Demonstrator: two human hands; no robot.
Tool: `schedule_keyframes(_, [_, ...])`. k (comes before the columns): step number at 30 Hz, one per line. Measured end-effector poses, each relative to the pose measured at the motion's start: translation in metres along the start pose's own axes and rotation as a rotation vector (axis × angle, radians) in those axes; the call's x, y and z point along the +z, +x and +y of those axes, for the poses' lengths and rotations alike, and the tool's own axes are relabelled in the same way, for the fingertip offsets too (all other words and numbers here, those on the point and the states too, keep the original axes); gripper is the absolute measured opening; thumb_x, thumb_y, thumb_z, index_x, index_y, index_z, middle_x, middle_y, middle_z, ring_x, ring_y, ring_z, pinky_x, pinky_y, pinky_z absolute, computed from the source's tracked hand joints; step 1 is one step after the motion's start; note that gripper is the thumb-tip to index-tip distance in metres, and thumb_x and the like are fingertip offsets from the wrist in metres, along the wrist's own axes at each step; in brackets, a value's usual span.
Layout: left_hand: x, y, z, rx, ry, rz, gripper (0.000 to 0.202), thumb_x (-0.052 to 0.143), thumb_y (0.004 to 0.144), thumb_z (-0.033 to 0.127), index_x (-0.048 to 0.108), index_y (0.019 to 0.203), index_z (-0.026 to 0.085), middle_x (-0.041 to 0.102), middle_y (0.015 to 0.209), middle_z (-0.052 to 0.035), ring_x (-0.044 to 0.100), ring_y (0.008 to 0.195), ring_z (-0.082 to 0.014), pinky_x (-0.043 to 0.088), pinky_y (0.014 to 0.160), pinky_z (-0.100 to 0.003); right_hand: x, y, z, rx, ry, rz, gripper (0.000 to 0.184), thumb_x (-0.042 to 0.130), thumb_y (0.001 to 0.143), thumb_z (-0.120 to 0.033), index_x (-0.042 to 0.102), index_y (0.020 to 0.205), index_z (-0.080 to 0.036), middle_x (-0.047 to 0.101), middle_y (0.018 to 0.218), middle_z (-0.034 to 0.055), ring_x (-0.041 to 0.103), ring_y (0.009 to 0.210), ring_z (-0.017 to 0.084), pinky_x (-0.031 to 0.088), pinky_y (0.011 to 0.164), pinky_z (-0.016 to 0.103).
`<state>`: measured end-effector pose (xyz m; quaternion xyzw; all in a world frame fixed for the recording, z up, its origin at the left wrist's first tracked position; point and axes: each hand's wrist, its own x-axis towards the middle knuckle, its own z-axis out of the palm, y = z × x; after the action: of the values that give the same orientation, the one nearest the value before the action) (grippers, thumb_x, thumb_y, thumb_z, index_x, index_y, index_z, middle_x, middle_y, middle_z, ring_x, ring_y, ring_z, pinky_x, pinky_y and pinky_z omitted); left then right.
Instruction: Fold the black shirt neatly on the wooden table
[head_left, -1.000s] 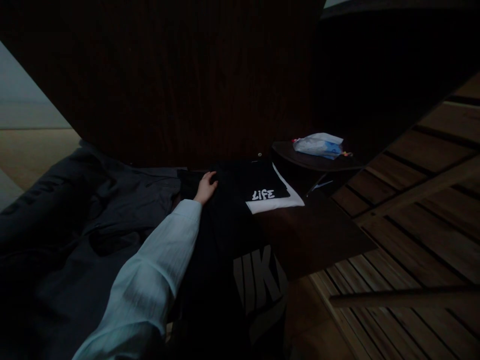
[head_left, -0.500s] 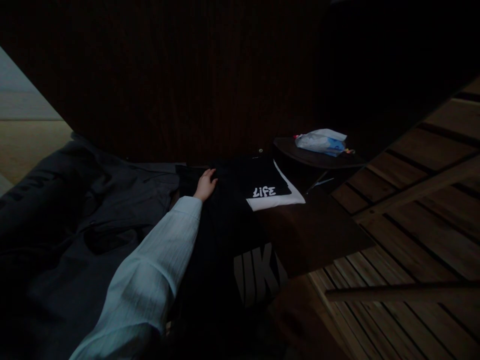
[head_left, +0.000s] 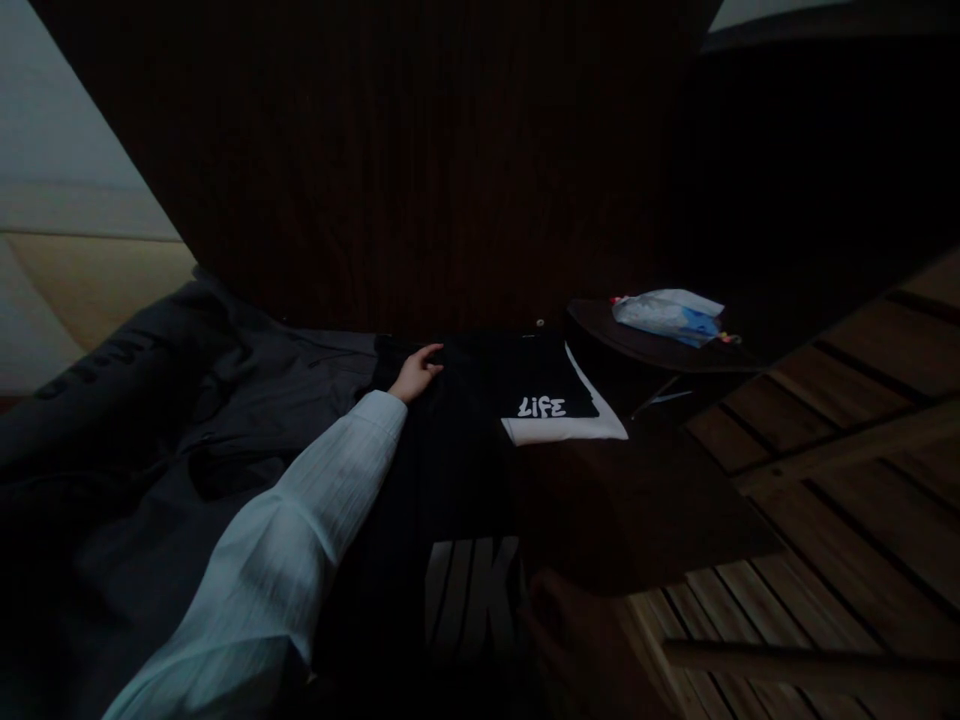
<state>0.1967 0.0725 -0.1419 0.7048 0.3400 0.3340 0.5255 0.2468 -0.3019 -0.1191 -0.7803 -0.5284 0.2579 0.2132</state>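
Note:
My left hand (head_left: pixel 418 374), in a pale blue sleeve, lies on the upper left part of a black garment (head_left: pixel 465 480). Its fingers are stretched out, with the thumb a little apart. Large grey letters (head_left: pixel 474 595) are printed on the lower part of this garment. My right hand (head_left: pixel 574 630) is in deep shadow at the garment's lower right edge, its fingers curled at the cloth beside the letters. Just beyond is a folded black-and-white cloth (head_left: pixel 566 428) with white lettering. A dark grey garment (head_left: pixel 277 390) spreads out to the left of my sleeve.
A dark wooden panel (head_left: pixel 450 180) rises behind the clothes. On a small rounded shelf (head_left: pixel 637 345) at right sits a white and blue plastic packet (head_left: pixel 675 315). Wooden slats (head_left: pixel 840 450) run along the right side. The light is very dim.
The view has shifted, so most things sit lower and further right. My right hand and the garment's lower right edge have moved left; the grey letters stand straighter. My left hand stays on the cloth.

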Motion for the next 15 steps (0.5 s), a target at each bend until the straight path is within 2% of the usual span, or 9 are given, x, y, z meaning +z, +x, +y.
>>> schedule_keyframes(3, [0.000, 0.000, -0.003, 0.051, 0.029, 0.074, 0.058, 0.055, 0.065, 0.005, 0.046, 0.121, 0.015, 0.053, 0.106, -0.0084, 0.052, 0.063, -0.0070, 0.048, 0.068, -0.026, -0.022, 0.017, -0.004, 0.019, 0.000, -0.012, 0.017, 0.046, 0.079, -0.033, 0.053, 0.073, -0.019, 0.059, 0.062, -0.0010, 0.054, 0.055, 0.011, 0.037, 0.049, 0.020])
schedule_keyframes(5, [0.001, -0.003, -0.004, 0.135, 0.140, 0.130, 0.064, 0.055, 0.063, 0.004, 0.041, 0.125, 0.016, 0.048, 0.116, -0.0111, 0.055, 0.078, -0.0122, 0.048, 0.075, -0.030, -0.043, 0.035, -0.010, -0.018, -0.018, 0.026, 0.017, 0.046, 0.080, -0.034, 0.054, 0.075, -0.020, 0.059, 0.064, -0.0011, 0.055, 0.056, 0.011, 0.039, 0.052, 0.021])
schedule_keyframes(9, [0.002, -0.010, -0.001, 0.342, 0.494, 0.178, 0.057, 0.053, 0.065, 0.005, 0.045, 0.120, 0.018, 0.045, 0.123, -0.0105, 0.044, 0.112, -0.0224, 0.036, 0.097, -0.040, -0.072, 0.090, -0.032, -0.249, -0.081, 0.178, 0.013, 0.048, 0.080, -0.029, 0.055, 0.086, -0.019, 0.061, 0.081, 0.0025, 0.058, 0.072, 0.014, 0.045, 0.067, 0.027])
schedule_keyframes(12, [0.002, -0.014, 0.003, 0.352, 0.605, 0.244, 0.046, 0.052, 0.068, 0.009, 0.049, 0.113, 0.016, 0.049, 0.119, -0.0110, 0.041, 0.115, -0.0237, 0.032, 0.101, -0.041, -0.068, 0.150, -0.049, -0.517, -0.105, 0.236, 0.020, 0.047, 0.081, -0.020, 0.055, 0.099, -0.019, 0.059, 0.103, 0.0061, 0.054, 0.097, 0.016, 0.043, 0.087, 0.033])
schedule_keyframes(13, [0.001, -0.014, 0.004, 0.352, 0.583, 0.292, 0.042, 0.050, 0.070, 0.009, 0.049, 0.112, 0.015, 0.050, 0.117, -0.0111, 0.043, 0.114, -0.0230, 0.033, 0.100, -0.040, -0.062, 0.171, -0.054, -0.592, -0.104, 0.223, 0.024, 0.046, 0.081, -0.016, 0.054, 0.103, -0.018, 0.057, 0.110, 0.0073, 0.050, 0.106, 0.017, 0.039, 0.093, 0.034])
schedule_keyframes(15, [-0.002, -0.014, 0.006, 0.355, 0.470, 0.423, 0.034, 0.042, 0.074, 0.011, 0.050, 0.107, 0.015, 0.054, 0.111, -0.0104, 0.047, 0.109, -0.0198, 0.036, 0.098, -0.037, -0.047, 0.211, -0.063, -0.666, -0.090, 0.140, 0.026, 0.047, 0.078, -0.010, 0.056, 0.102, -0.015, 0.056, 0.113, 0.0094, 0.049, 0.110, 0.017, 0.038, 0.096, 0.033])
